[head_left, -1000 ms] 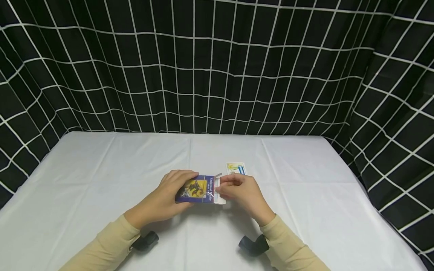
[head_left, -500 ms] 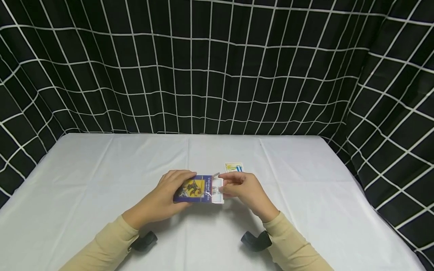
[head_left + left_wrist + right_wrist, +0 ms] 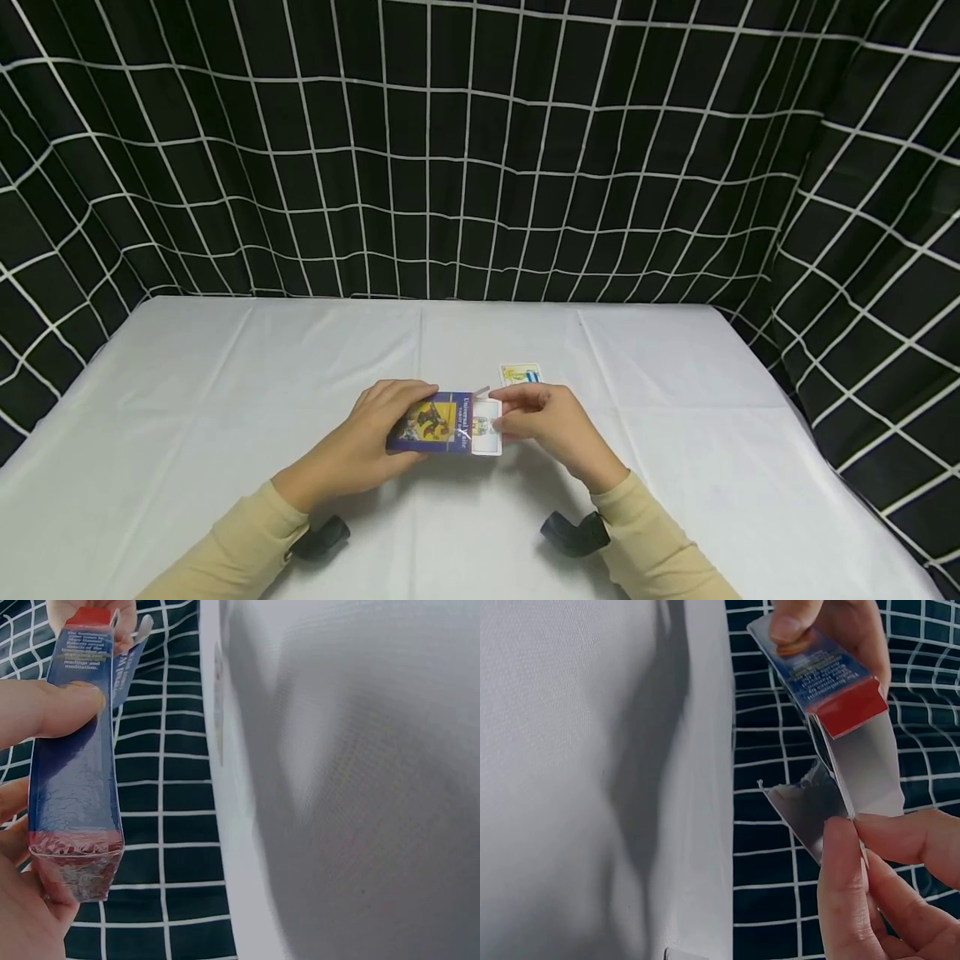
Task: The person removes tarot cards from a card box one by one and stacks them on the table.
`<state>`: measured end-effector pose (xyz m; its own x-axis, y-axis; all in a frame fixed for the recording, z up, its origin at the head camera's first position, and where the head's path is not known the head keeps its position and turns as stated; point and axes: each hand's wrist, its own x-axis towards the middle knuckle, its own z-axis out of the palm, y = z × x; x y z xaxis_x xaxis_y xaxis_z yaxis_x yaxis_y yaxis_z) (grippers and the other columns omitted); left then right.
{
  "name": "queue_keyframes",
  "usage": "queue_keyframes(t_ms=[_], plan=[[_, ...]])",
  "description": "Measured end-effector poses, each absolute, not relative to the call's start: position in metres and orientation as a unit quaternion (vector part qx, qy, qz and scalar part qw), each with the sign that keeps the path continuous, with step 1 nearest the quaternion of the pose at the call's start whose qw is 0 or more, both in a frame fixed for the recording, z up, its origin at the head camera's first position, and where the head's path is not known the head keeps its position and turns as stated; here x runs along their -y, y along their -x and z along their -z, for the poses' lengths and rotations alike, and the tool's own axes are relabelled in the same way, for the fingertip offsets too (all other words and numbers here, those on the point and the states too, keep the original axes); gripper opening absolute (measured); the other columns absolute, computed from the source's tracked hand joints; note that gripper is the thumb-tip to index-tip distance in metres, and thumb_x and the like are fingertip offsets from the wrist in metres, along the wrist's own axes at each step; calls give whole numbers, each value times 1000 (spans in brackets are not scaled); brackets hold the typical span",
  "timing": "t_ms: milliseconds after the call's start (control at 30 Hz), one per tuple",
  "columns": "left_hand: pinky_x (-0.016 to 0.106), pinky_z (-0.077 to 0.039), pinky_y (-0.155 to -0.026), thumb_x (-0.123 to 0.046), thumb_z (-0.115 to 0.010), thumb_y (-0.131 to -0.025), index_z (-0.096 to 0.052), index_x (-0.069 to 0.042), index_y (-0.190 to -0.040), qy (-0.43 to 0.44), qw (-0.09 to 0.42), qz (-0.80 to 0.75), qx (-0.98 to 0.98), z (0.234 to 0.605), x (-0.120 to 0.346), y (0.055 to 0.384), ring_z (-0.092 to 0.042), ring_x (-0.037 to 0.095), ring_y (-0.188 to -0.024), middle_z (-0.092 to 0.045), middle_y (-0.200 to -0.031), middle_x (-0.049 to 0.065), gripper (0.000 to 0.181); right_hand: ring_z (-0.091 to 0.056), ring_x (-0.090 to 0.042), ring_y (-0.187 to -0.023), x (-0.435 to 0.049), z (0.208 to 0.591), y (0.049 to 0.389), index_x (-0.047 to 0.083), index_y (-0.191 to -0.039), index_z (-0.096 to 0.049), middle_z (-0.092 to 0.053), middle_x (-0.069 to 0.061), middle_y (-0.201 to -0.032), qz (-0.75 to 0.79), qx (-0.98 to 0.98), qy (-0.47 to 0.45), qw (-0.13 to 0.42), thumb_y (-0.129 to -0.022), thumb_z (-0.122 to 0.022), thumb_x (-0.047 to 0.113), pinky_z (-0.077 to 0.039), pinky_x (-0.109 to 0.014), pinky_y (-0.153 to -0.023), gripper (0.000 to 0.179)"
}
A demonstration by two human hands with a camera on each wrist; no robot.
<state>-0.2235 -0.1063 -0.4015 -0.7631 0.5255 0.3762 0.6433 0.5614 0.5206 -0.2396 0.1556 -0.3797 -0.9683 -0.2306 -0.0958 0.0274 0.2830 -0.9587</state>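
Observation:
My left hand (image 3: 367,446) grips a blue tarot card box (image 3: 431,422), thumb on one narrow side and fingers on the other. The front carries a yellow picture and the words "Universal Waite". From its open right end a white-bordered card (image 3: 485,439) sticks out partway. My right hand (image 3: 562,433) pinches this card's outer edge between thumb and fingertips (image 3: 845,847). Whether more than one card is pinched, I cannot tell. In the right wrist view, a torn-edged flap (image 3: 810,806) hangs open beside the card. The left wrist view shows the box's plastic-wrapped closed end (image 3: 79,870).
Another card (image 3: 519,372) lies face up on the white-clothed table (image 3: 247,375), just beyond my right hand and partly hidden by it. A black curtain with a white grid (image 3: 450,167) surrounds the table. Black wrist-worn devices (image 3: 321,538) hang under both sleeves.
The card has slid farther out of the box to the right, and more of its face shows. My right hand has moved slightly right with it; the left hand holds the box nearly still.

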Motion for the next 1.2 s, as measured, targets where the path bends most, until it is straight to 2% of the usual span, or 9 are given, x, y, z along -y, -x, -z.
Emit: queue_keyframes(t_ms=[267,433,600,1033,1200], plan=[[53,-36,-111,-13,-82,-76,-48,-7,-142,334,99,329,878,403,108,222,-47,28,-130,-54,-141,9,74,-66,-8,-80,-156,380,241,-10,-118,-66,-73,-13,-95,585,-802,62,106,-81,-72,0,-61,-30,-77,39],[54,-36,-111,-12,-81,-77,-48,-7,-142,334,93,326,879,404,108,222,-47,29,-130,-54,-141,10,73,-67,-9,-73,-157,381,241,-10,-112,-69,-74,-16,-97,584,-804,54,94,-86,-71,5,-61,-29,-72,30],[54,-37,-110,-11,-80,-77,-49,-7,-141,333,95,326,880,404,108,220,-48,29,-128,-55,-140,10,72,-67,-10,-71,-159,380,240,-10,-108,-70,-74,-16,-97,582,-807,47,90,-87,-70,4,-61,-28,-71,25],[52,-37,-110,-15,-82,-77,-49,-7,-141,339,97,319,880,403,109,221,-47,27,-128,-55,-140,10,72,-66,-9,-70,-167,375,245,-11,-103,-69,-73,-8,-89,570,-813,46,105,-85,-69,4,-60,-26,-69,24],[51,-37,-111,-15,-81,-78,-48,-7,-141,341,95,316,880,403,109,223,-46,27,-129,-54,-141,9,72,-67,-10,-73,-171,372,245,-10,-107,-69,-74,-12,-94,564,-816,59,111,-85,-69,5,-61,-27,-70,27]])
